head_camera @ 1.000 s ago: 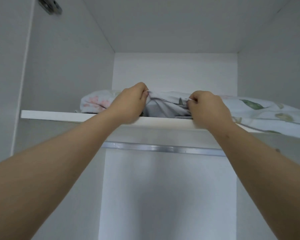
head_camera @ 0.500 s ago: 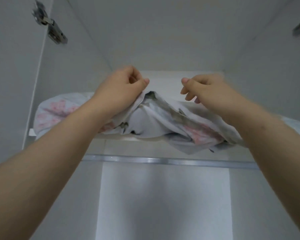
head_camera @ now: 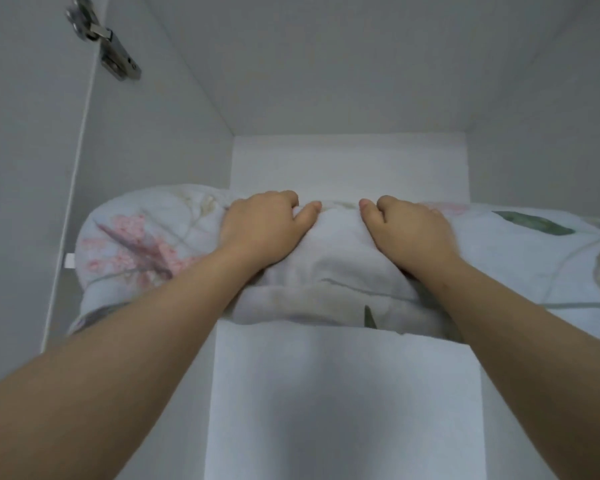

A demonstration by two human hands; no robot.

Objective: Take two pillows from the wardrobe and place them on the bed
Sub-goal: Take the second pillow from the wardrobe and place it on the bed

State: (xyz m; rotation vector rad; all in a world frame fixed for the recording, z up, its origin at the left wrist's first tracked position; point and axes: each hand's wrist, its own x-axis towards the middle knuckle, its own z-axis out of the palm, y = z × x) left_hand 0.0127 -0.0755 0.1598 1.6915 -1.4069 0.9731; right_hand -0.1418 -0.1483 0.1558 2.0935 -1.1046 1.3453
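Wardrobe (head_camera: 347,161) interior seen from below: pale grey walls, white back panel, metal hinge (head_camera: 113,53) fixed upper left. Shelf (head_camera: 70,260) mostly hidden by pillow (head_camera: 340,268) (only end stub shown at left). Pillow's right end cut off by frame; fingertips hidden behind top fold. Floral pillow bulged over shelf front, gripped along top by left hand (head_camera: 265,230) and right hand (head_camera: 411,233), thumbs pressed on near face, bunched cloth held between them.

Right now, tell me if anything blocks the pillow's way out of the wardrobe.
Nothing visible does. The left hand and right hand grip the floral pillow; nothing stands in front of it. The bed is out of view.
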